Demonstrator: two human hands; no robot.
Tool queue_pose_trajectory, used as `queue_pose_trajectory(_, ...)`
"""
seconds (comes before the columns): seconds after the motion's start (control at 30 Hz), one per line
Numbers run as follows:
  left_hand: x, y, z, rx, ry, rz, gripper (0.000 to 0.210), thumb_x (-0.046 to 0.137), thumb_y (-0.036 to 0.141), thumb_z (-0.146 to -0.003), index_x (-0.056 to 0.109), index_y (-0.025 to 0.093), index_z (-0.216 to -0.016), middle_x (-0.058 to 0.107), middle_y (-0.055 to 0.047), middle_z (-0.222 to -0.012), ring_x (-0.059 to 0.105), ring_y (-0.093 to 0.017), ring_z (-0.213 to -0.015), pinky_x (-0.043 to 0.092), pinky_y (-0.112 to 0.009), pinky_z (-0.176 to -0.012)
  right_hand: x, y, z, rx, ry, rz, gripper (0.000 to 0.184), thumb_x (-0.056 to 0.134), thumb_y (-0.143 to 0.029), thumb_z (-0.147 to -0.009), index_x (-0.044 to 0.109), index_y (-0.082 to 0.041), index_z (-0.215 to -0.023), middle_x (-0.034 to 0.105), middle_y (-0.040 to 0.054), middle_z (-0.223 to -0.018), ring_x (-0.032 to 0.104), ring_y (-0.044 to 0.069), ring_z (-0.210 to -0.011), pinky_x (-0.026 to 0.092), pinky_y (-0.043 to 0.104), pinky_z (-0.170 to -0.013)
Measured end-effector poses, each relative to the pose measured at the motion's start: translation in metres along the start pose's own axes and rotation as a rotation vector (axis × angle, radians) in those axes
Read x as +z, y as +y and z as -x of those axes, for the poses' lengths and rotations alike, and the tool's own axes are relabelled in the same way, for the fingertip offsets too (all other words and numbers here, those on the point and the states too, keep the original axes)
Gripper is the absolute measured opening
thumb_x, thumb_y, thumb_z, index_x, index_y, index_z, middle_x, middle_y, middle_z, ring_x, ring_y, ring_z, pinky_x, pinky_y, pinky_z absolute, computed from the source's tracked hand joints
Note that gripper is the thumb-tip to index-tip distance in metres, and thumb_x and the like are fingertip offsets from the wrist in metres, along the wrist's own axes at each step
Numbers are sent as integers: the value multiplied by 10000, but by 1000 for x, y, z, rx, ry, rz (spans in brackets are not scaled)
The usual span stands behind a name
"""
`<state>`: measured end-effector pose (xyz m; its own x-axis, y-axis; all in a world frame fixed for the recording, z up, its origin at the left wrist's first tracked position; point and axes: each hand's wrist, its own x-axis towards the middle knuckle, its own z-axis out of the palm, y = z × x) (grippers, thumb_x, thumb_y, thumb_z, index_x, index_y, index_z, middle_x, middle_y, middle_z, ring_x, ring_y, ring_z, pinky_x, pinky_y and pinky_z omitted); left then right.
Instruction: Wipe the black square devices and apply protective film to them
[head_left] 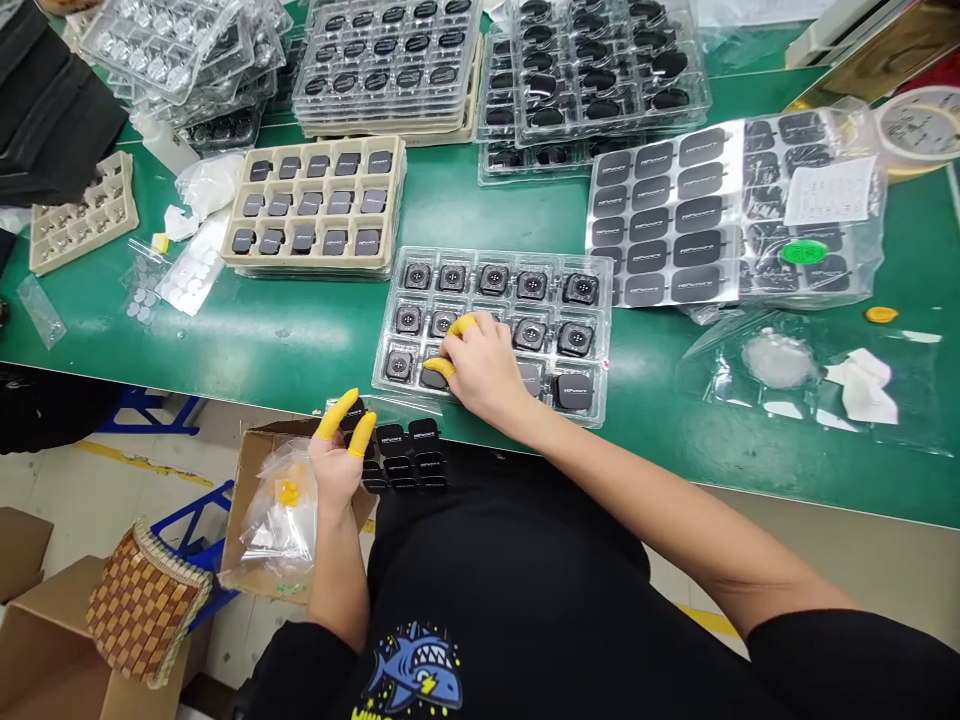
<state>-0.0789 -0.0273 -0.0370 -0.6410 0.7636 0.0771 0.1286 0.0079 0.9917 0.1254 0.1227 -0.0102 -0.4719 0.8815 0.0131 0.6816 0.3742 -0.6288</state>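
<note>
My left hand (339,455), with yellow finger cots on thumb and forefinger, pinches a sheet of black square labels (401,468) just off the table's front edge. The labels carry pale lettering. My right hand (484,365), also wearing yellow cots, curls over a clear plastic tray (381,330) of smartwatch bodies (530,333). Its thumb touches a dark square piece (435,378) in the front row; what lies under the curled fingers is hidden. At the front right of that tray, a watch body (574,390) shows a black lettered face.
Behind stand a beige tray of dark squares (309,203) and stacked clear trays (390,75). Label sheets (664,220) lie to the right, near a tape roll (919,130). Below the table are a cardboard box (244,500) holding plastic bags and a checkered woven seat (146,605).
</note>
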Motion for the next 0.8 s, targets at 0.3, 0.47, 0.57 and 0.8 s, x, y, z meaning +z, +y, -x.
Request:
queue_pose_trajectory(0.3,-21,-3,4,27,-103,-68,305,991,468,-810,912,276,-1033,872,-51,-1119,816,-197,-1044,680,-310,-977,15,-21,-24,-223,-26,210,273,751,-355,-1039,797,-136,-1196,624,287,-1535,390,476,-1577,415,663,-1185)
queue_pose_trajectory(0.47,-29,-4,3,60,-85,-147,298,954,522,-840,914,274,-1001,858,-62,-1140,803,-214,-1076,673,-345,-994,29,-31,-29,-258,-35,177,233,801,-238,-960,772,-79,-1129,623,343,-1514,393,495,-1593,404,673,-1215)
queue_pose_trajectory(0.57,-35,-8,0,89,-77,-218,323,928,549,-864,910,271,-1025,853,-68,-1161,798,-223,-1112,657,-380,-1066,31,-36,-28,-274,-13,141,274,743,-141,-931,726,-66,-1194,643,341,-1474,374,487,-1605,379,669,-1228)
queue_pose_trajectory(0.8,-48,-18,-7,207,-66,-300,267,898,445,-920,891,259,-1112,839,-68,-1211,810,-219,-1139,665,-361,-1056,23,-39,-25,-272,38,2,334,523,-3,-961,689,-130,-1221,778,214,-1168,570,385,-1353,359,605,-1199)
